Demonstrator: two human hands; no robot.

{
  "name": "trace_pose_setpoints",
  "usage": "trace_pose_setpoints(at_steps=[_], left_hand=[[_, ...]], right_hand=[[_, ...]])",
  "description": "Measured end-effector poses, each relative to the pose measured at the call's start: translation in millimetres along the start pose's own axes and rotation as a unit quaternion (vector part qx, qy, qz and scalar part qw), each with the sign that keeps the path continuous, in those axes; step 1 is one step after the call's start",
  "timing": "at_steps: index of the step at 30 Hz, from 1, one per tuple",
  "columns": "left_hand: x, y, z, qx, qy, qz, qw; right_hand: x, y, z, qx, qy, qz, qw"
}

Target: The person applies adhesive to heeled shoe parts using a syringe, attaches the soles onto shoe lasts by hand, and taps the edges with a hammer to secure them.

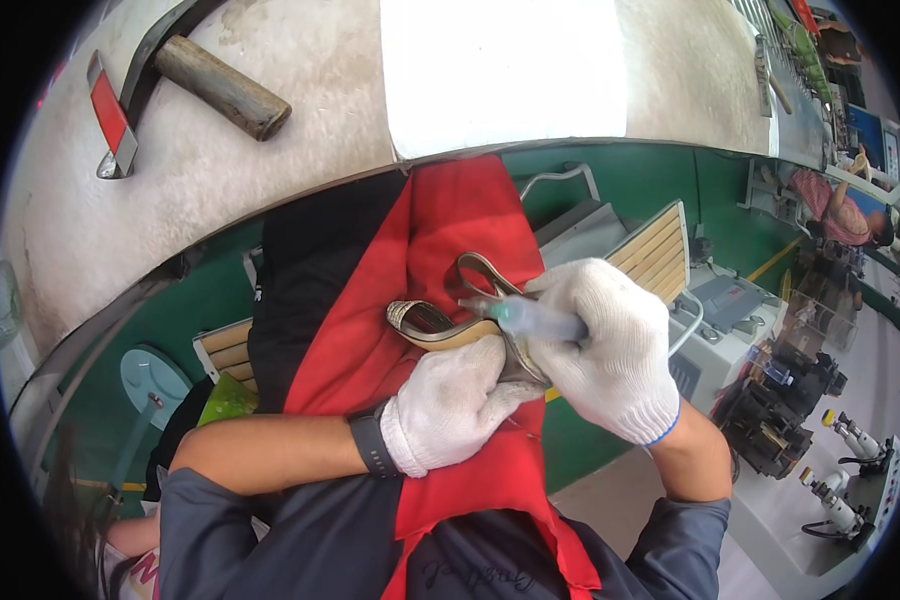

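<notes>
My gloved left hand [455, 400] is closed round a small open sandal [433, 338] over my lap. The sandal has a pale tan sole, a glittery toe band and a looped strap that rises beside my right hand. In my gloved right hand [610, 340] is a translucent, syringe-like tube [542, 319] with a greenish part toward its tip. Motion blurs the tube, and its tip lies close to the sandal's strap. Whether the tip touches the strap, I cannot tell. A red apron [360, 345] lies beneath both hands.
Ahead is a worktable [330, 130] bearing a wooden-handled tool [225, 88], a red-and-metal piece [113, 115] and a white sheet [505, 70]. A slatted bench [655, 250] and machines [785, 410] stand to the right. At left is a light-blue round stool [155, 385]. Another person [843, 210] sits far right.
</notes>
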State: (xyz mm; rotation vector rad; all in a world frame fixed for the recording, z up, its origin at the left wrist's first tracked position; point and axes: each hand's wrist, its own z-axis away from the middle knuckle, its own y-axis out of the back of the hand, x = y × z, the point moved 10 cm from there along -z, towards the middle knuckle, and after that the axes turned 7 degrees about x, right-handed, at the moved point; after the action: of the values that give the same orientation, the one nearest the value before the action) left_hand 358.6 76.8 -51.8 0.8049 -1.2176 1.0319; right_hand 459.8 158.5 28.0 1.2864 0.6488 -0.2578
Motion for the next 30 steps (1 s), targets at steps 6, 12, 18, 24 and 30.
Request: trace_pose_setpoints(at_steps=[6, 12, 18, 24, 30], left_hand=[[1, 16, 1, 0.011, 0.006, -0.004, 1.000], [17, 30, -2, 0.083, -0.082, 0.082, 0.990], [1, 28, 4, 0.086, -0.024, 0.080, 0.993], [11, 42, 3, 0.054, -0.011, -0.006, 0.998], [26, 77, 4, 0.134, 0.012, -0.086, 0.987]], right_hand=[[-5, -4, -9, 0.025, 0.001, -0.012, 1.000], [29, -13, 18, 0.030, -0.191, -0.301, 0.934], [33, -32, 25, 0.070, -0.186, -0.451, 0.870], [27, -23, 16, 0.064, -0.189, -0.335, 0.921], [7, -28, -6, -0.009, -0.114, -0.271, 0.956]])
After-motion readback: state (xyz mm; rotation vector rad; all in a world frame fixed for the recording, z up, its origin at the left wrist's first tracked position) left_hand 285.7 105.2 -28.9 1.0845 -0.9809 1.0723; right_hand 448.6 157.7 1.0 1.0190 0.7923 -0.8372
